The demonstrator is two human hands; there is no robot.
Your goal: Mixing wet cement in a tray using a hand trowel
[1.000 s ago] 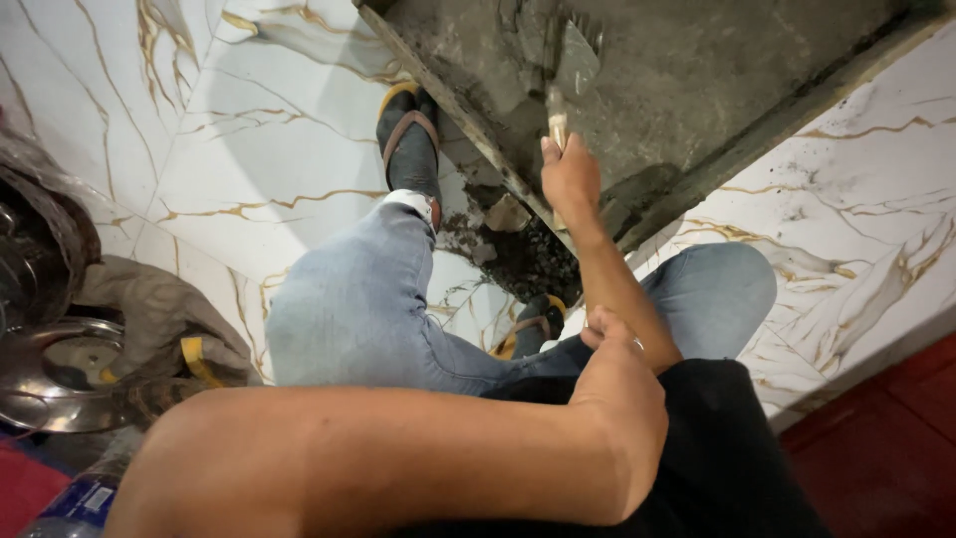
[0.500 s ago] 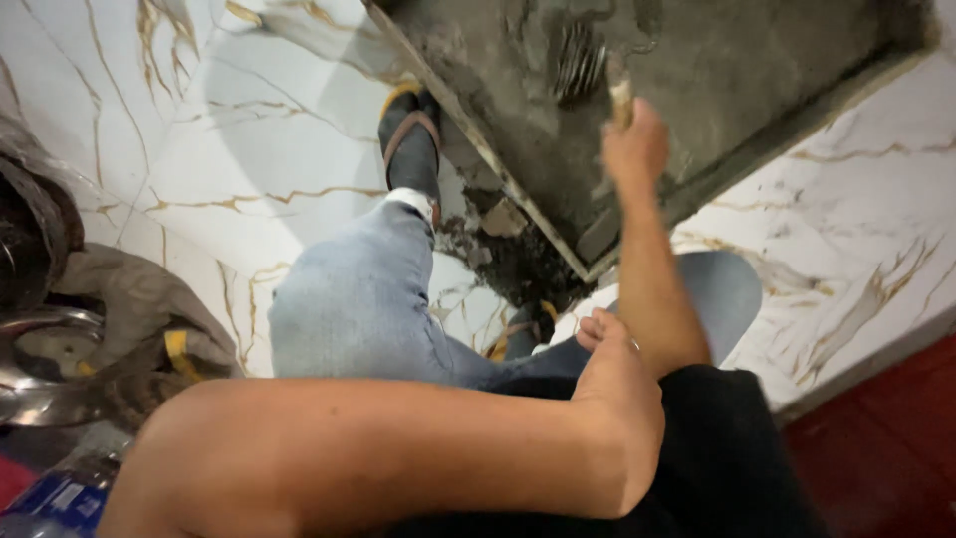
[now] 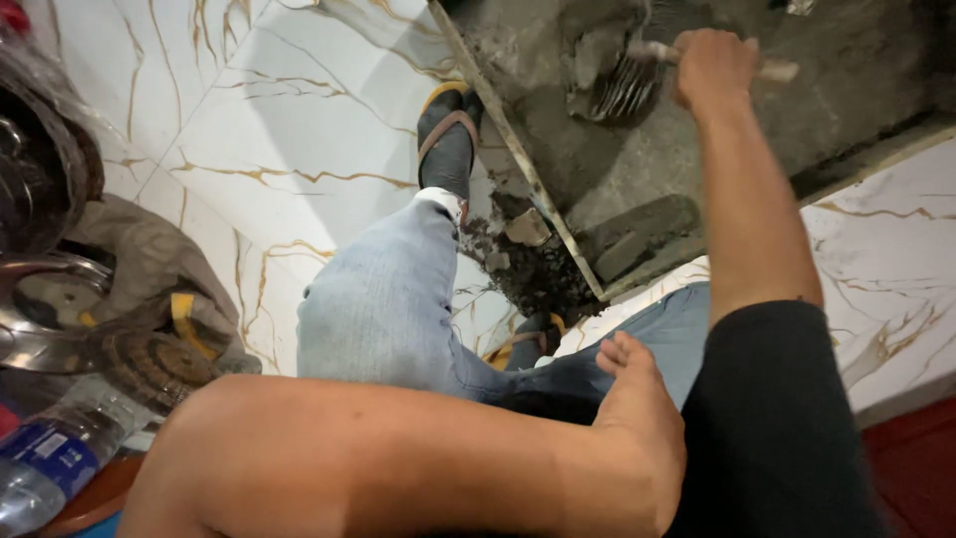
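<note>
The right hand (image 3: 712,65) is clenched round the pale handle of a notched trowel (image 3: 637,75), whose toothed blade sticks out to the side of the fist and presses into the grey mortar bed (image 3: 717,149), with combed ridges and a lump of mortar just beside it. The left hand (image 3: 637,384) lies near the person's body, well apart from the trowel, resting on the thigh of the blue jeans (image 3: 383,304); its fingers are curled out of sight, so I cannot tell whether it grips anything.
</note>
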